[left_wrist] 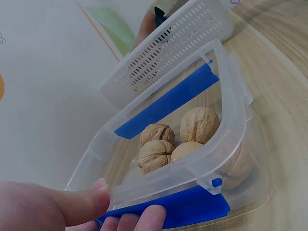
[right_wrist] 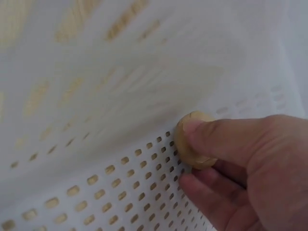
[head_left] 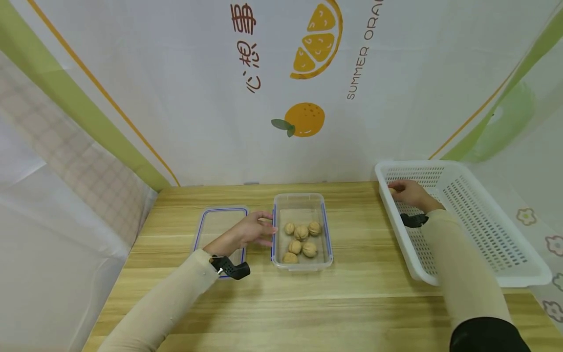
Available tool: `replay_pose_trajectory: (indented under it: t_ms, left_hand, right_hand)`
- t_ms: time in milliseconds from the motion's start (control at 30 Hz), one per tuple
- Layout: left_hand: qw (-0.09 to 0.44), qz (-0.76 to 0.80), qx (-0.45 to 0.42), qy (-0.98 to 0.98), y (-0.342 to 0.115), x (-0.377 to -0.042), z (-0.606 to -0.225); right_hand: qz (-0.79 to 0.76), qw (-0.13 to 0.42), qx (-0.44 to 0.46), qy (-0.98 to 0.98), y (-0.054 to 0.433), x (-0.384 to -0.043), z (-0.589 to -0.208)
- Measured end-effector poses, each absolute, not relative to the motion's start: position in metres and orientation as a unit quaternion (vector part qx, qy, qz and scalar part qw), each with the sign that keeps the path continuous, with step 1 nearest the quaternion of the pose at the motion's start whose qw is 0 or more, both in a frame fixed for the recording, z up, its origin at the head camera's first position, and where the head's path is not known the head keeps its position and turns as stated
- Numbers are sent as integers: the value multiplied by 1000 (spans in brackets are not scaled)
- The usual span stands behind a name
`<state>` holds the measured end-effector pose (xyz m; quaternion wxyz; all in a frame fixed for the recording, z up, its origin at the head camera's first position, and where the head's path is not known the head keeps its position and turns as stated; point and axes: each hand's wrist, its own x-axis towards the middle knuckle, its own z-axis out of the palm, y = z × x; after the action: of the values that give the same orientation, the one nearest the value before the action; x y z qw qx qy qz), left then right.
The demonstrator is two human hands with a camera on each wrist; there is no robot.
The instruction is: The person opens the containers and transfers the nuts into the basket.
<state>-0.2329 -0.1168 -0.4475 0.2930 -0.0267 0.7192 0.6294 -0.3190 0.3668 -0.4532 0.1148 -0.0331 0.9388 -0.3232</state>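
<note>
My left hand (head_left: pixel 252 230) is at the left side of a clear plastic food container (head_left: pixel 299 201). Its relaxed fingertips touch the blue latch (left_wrist: pixel 192 211), with the thumb at the rim. Inside the container lie several walnuts (head_left: pixel 301 232), mostly toward its near half. Beneath the left forearm, a clear lid with a blue seal (head_left: pixel 225 209) is partly covered. On the right, my right hand (head_left: pixel 411 193) reaches into a white perforated basket (head_left: pixel 488 210). Its thumb and fingers pinch a walnut (right_wrist: pixel 192 149) close against the basket's left wall.
The wood-patterned tabletop (head_left: pixel 308 308) carries all of these. A white cloth with orange prints (head_left: pixel 281 156) hangs along the back edge, and more cloth closes off the left (head_left: pixel 88 205) and right sides. The basket's tall rim surrounds the right hand.
</note>
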Motion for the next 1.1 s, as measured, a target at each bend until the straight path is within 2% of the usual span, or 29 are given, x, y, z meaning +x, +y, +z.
replay_pose_trajectory:
  t_ms: [500, 1100]
  left_hand:
    - [293, 627, -25, 721, -117, -232, -444]
    - [293, 626, -26, 722, -116, -231, -444]
  right_hand:
    - [-257, 147, -94, 950, 370, -314, -412]
    - [-231, 118, -158, 953, 360, -297, -370]
